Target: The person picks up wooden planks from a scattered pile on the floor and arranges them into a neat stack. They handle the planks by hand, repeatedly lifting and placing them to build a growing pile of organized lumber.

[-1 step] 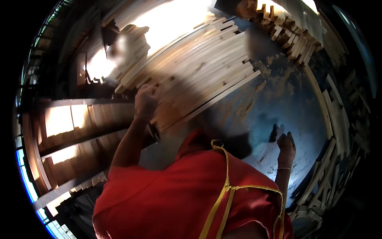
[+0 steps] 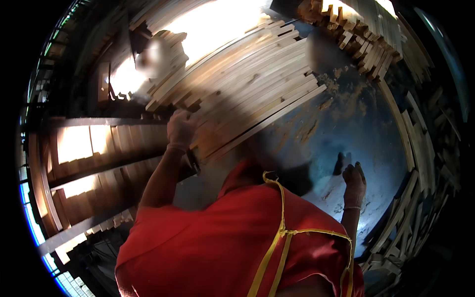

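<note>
Long pale wooden strips (image 2: 257,81) lie side by side in a slanting row across a bluish metal tabletop (image 2: 341,133). My left hand (image 2: 181,129) is closed, fingers curled, at the near left ends of these strips. What it grips, if anything, is hidden. One strip (image 2: 277,119) lies along the near edge of the row, a narrow dark gap beside it. Over the right part of the tabletop hovers my right hand (image 2: 354,184), holding nothing, its fingers loosely bent and apart. Its shadow falls on the metal beside it.
A stack of wooden pieces (image 2: 366,44) stands at the far right. Many loose strips (image 2: 405,213) are heaped beyond the table's right edge. To the left, boards (image 2: 118,143) lie between dark rails. Strong sunlight washes out the far side. Brown debris (image 2: 309,131) marks the tabletop.
</note>
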{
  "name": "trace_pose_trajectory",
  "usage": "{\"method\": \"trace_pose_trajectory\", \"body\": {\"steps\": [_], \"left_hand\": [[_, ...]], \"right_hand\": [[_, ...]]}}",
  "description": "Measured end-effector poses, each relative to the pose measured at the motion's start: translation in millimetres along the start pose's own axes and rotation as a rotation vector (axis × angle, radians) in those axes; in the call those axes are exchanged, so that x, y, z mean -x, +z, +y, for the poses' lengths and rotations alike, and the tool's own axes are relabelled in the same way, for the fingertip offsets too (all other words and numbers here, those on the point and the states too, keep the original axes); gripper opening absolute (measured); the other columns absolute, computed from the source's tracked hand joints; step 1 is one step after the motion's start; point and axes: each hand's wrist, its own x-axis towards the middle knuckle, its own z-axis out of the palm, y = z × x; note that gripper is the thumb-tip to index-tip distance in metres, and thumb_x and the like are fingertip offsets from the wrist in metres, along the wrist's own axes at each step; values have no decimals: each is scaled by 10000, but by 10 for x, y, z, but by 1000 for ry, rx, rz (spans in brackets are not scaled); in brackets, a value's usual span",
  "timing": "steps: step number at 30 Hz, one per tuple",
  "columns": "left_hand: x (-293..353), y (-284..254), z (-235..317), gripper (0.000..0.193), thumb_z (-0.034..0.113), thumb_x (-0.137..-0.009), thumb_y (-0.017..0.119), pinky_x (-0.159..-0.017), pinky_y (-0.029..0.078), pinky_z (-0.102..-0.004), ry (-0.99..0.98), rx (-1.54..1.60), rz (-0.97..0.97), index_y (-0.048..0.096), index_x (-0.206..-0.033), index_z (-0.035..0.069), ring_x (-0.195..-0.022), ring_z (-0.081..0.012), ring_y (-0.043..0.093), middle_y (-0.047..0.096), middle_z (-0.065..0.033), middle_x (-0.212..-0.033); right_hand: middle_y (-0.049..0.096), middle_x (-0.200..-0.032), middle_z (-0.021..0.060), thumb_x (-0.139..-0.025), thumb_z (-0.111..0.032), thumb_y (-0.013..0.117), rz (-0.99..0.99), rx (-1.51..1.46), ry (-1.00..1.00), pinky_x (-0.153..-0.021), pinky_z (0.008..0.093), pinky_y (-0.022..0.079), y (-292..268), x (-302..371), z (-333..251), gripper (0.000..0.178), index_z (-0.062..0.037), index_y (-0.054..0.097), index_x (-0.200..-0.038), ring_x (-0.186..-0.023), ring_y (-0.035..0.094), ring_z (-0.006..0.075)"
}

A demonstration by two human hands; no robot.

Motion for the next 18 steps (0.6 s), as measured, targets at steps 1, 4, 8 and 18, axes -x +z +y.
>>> {"method": "trace_pose_trajectory", "body": {"steps": [1,4,8,18], "left_hand": [[155,34,-349,352,369,-920,744,-897,566,-428,-139,51,-27,807,-1062,53,-1035,-356,712,750,-152,-1141],[540,370,-1214,438,461,-920,792,-747,569,-434,-571,471,-162,777,-1136,81,-862,-263,709,745,-62,-1027],[860,709,-1125,378,457,-927,799,-726,545,-433,-898,1175,-616,710,-1097,131,-810,-253,648,677,-37,-925],[1270,932,-805,392,352,-1017,718,-883,558,-464,-885,1811,-753,660,-1282,68,-981,-289,670,712,-97,-1132]], "right_hand": [[713,-1205,132,-1010,-143,706,-32,-9,17,-965,416,582,81,77,71,534,44,567,-1490,-1047,692,228],[731,-1221,136,-999,-136,707,-158,38,52,-983,414,587,313,255,303,522,35,586,-1476,-1069,713,237],[744,-1246,146,-1000,-139,689,-282,158,135,-1019,407,580,799,523,329,499,27,604,-1463,-1107,725,238],[744,-1105,75,-948,-196,738,-398,277,311,-936,349,586,2497,467,673,443,-12,685,-1348,-979,710,185]]}}
